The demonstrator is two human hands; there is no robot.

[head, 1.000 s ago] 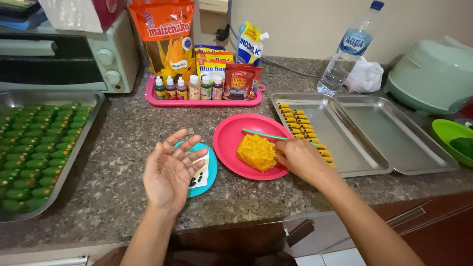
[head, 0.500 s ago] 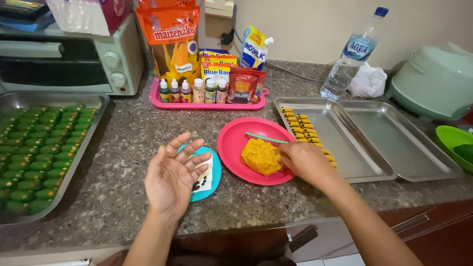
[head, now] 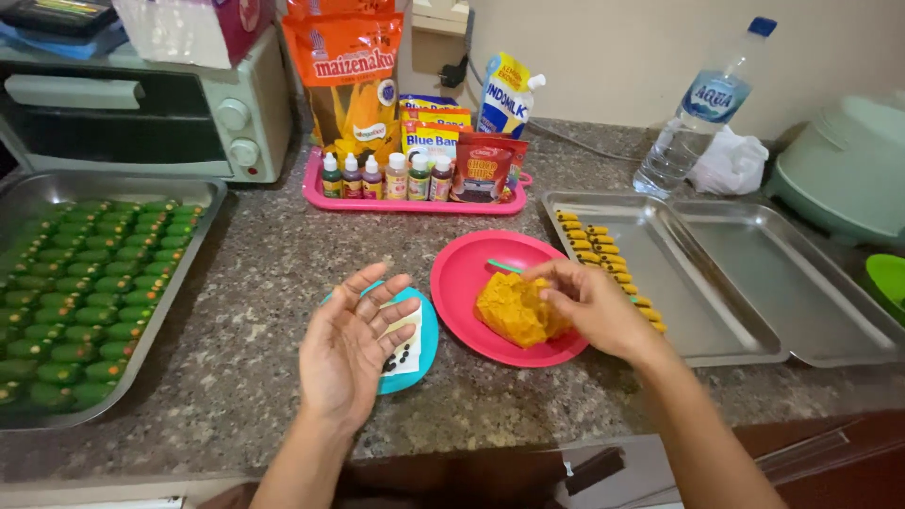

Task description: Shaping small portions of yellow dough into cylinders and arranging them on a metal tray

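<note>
Pinching at the orange dough (head: 514,309) on the pink plate (head: 467,273) with my right hand (head: 589,306), fingers closing on the lump.

I am holding my left hand (head: 353,349) palm-up and spread wide, empty, over the small teal plate (head: 422,349). I am judging the work well along: the left tray (head: 203,193) is sitting full of green pieces (head: 85,302), while the right tray (head: 698,311) is holding only one row of yellow pieces (head: 603,256) and much dough is remaining.

Home kitchen. Speckled stone countertop (head: 255,283); toaster oven (head: 141,113) at its back left. Right of the oven: pink tray (head: 415,203) of food-colouring bottles (head: 386,177) and ingredient packets. Further right, steel baking trays (head: 735,273) and a green rice cooker (head: 844,170).
</note>
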